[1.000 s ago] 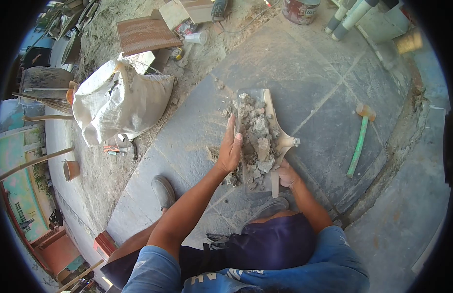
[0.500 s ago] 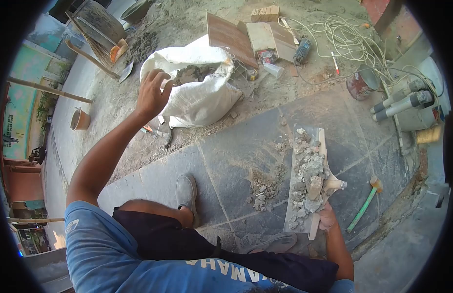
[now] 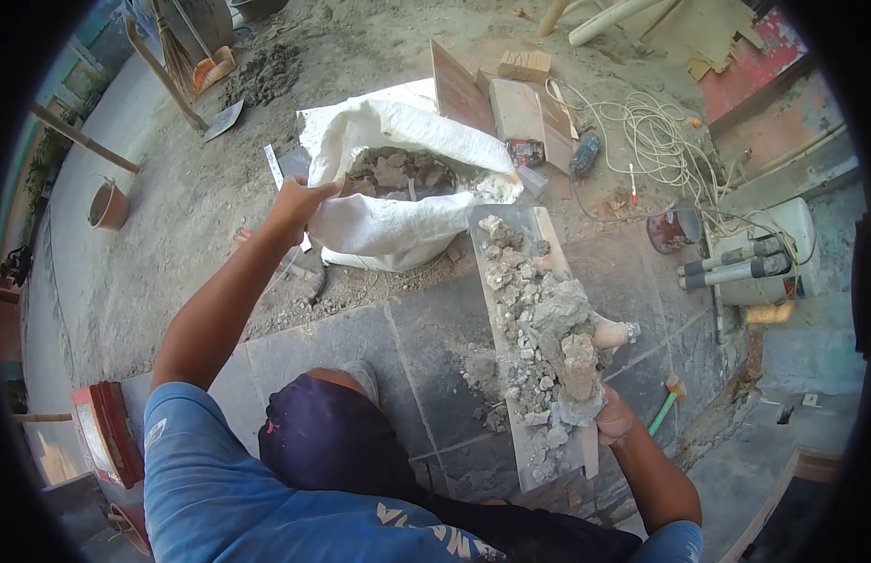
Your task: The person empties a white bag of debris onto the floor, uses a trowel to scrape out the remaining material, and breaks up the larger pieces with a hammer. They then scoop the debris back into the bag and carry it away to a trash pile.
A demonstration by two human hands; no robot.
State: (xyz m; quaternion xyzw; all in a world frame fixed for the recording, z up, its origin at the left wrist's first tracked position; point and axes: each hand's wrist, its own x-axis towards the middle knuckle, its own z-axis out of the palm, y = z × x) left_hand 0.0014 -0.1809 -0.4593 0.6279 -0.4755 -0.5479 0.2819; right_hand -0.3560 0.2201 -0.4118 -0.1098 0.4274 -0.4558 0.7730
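Observation:
My left hand [image 3: 306, 204] grips the near left rim of a white woven sack [image 3: 398, 225], its fingers closed over the fabric. The mouth of the sack gapes, with grey rubble [image 3: 403, 172] inside. My right hand [image 3: 615, 418] is closed at the near right edge of a long flat board with a wooden handle [image 3: 616, 332]; the fingers are partly hidden underneath. Broken mortar and chunks of concrete [image 3: 548, 328] are heaped along the board. Its far end reaches the right side of the sack and overlaps it in this view.
Loose debris [image 3: 481, 371] lies on dark floor tiles [image 3: 351, 319] left of the board. A green-handled hammer [image 3: 663, 409] rests to the right. Beyond are a power tool [image 3: 583, 155], coiled cable [image 3: 653, 136], a paint can [image 3: 675, 228] and wooden offcuts [image 3: 520, 108]. A bucket [image 3: 108, 205] stands far left.
The loaded board has risen off the floor and moved left and forward to the sack. My left hand has taken hold of the sack's rim and pulls its mouth wider.

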